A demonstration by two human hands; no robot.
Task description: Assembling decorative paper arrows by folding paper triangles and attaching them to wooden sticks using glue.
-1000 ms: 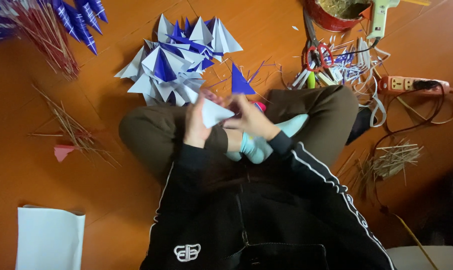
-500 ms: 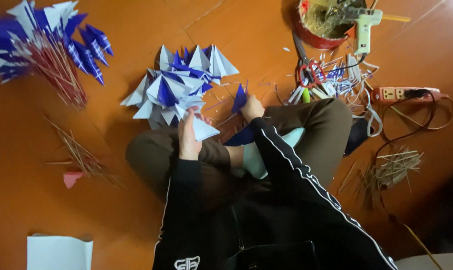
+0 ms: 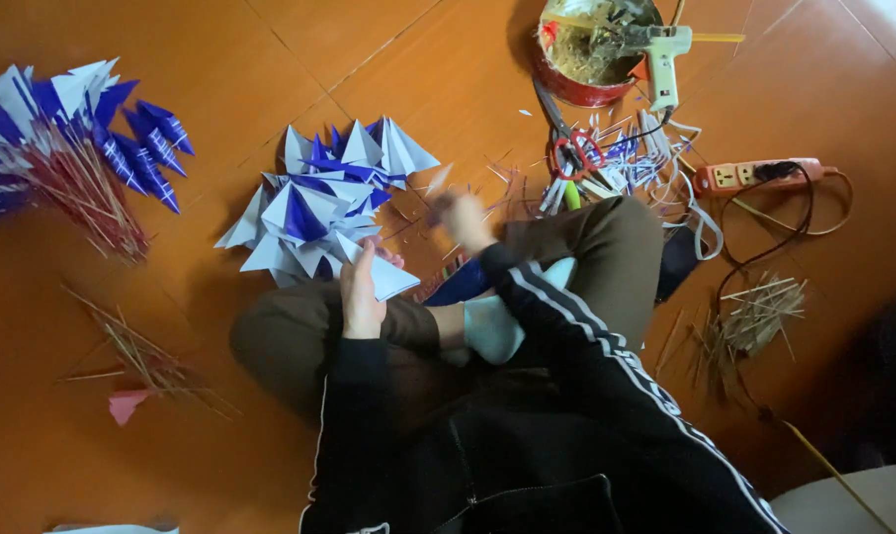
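Left hand (image 3: pixel 361 292) pinches folded white paper triangle (image 3: pixel 388 277) over knee, kept ready. Right hand (image 3: pixel 461 218) reaches to floor (image 3: pixel 270 59), blurred, grip unclear; paper pile (image 3: pixel 319 203) within reach.

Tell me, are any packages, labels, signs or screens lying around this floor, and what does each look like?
No screens or signs show.
Red tin: top centre of the floor, round, filled with straw-like scraps; no label can be made out.
White sheet: bottom right corner, flat and pale; whether it is packaging cannot be told.
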